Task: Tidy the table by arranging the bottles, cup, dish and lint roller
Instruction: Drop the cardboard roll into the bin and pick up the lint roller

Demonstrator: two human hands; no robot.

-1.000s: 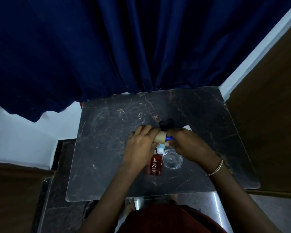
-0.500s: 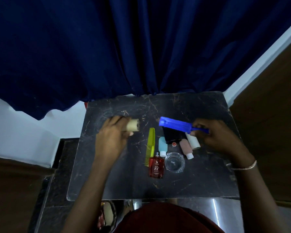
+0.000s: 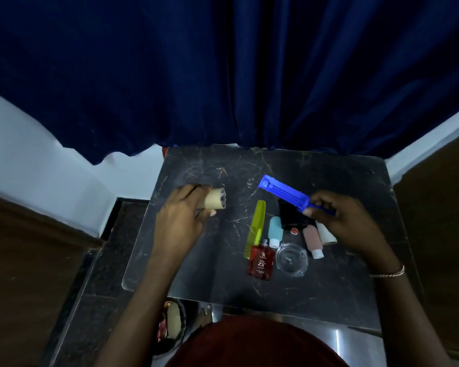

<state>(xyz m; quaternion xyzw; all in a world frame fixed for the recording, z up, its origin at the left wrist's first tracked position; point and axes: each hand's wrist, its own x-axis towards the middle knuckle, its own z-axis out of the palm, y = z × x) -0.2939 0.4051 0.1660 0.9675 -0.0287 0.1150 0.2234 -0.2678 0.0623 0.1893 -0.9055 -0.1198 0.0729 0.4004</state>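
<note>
Fingers of the left hand (image 3: 182, 221) wrap a beige lint-roller roll (image 3: 215, 198), its open end facing right over the worktop (image 3: 196, 260). Right of it lie a yellow comb (image 3: 255, 225), red perfume bottle (image 3: 260, 263) and glass dish (image 3: 292, 258). The right hand (image 3: 347, 223) pinches the blue lint-roller frame (image 3: 289, 193) by its handle; the frame points up-left, partly hiding a black object behind.
</note>
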